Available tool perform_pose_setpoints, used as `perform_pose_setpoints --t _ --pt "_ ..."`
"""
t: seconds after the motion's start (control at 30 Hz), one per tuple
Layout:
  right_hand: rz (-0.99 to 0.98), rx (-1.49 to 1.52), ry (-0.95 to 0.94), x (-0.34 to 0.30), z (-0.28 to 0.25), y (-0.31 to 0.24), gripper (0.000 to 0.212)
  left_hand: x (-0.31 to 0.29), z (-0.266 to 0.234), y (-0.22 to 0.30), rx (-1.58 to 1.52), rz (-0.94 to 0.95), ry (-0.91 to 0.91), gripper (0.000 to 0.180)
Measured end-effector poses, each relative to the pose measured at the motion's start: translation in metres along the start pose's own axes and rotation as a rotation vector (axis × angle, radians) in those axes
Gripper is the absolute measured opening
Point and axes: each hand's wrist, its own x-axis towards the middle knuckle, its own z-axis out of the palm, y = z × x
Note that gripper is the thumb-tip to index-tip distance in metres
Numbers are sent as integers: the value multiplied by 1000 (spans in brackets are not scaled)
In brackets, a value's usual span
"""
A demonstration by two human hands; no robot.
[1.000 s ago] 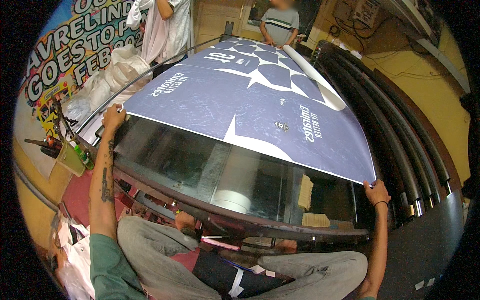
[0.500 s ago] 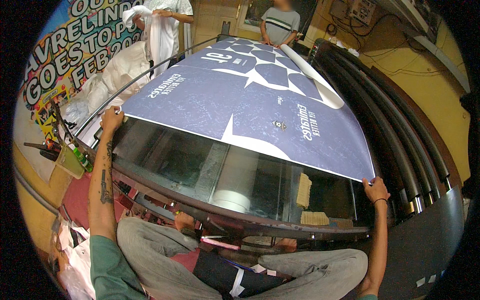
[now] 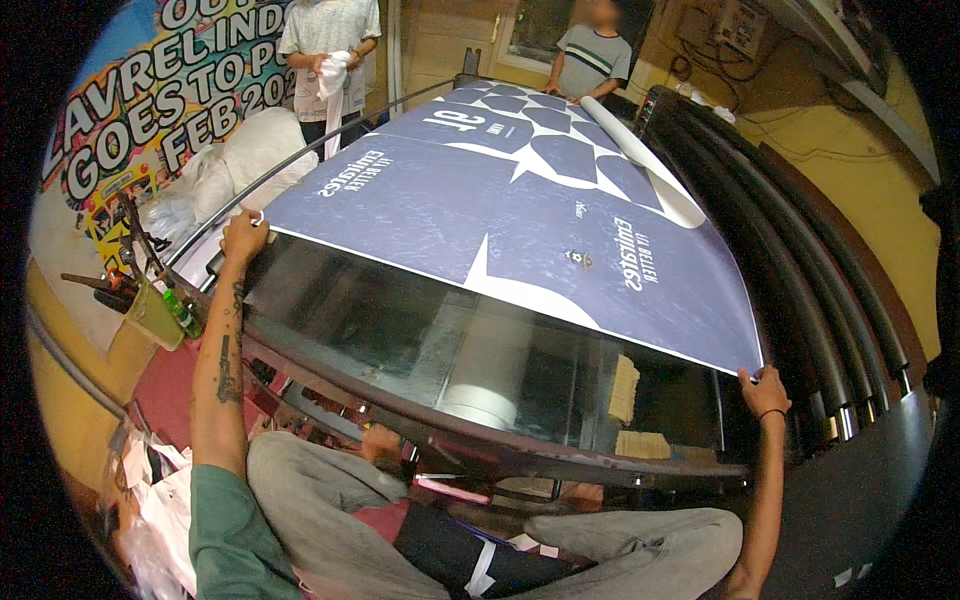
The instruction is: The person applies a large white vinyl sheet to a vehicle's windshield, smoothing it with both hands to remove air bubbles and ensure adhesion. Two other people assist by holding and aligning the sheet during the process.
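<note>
A large dark blue printed paper sheet (image 3: 430, 215) with white shapes and mirrored lettering lies along a glass-topped table (image 3: 370, 310). My left hand (image 3: 244, 236) pinches its near left corner, fingers closed on the white edge. At the near right corner my right hand (image 3: 766, 392) is closed on the sheet too. Between my hands the near edge runs fairly taut above the glass. Along its far right side the sheet curls over into a white roll (image 3: 640, 150).
Black rollers (image 3: 830, 300) line the right side. A white tube (image 3: 480, 390) and cardboard pieces (image 3: 624, 388) show at the glass. At left stand a tool holder (image 3: 150, 318) and white bundles (image 3: 255, 150). One person (image 3: 592, 60) stands at the far end; another (image 3: 330, 40) holds white cloth.
My view has shifted slightly, so the scene sits a little lower and further right. Both hands keep hold of the sheet. The person at left has lowered and gathered the white cloth.
</note>
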Motion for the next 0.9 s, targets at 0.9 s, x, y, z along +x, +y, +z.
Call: perform_pose_setpoints --t 0.9 --pt "30 9 -19 -13 -15 -11 58 -7 -6 5 -49 -5 -18 47"
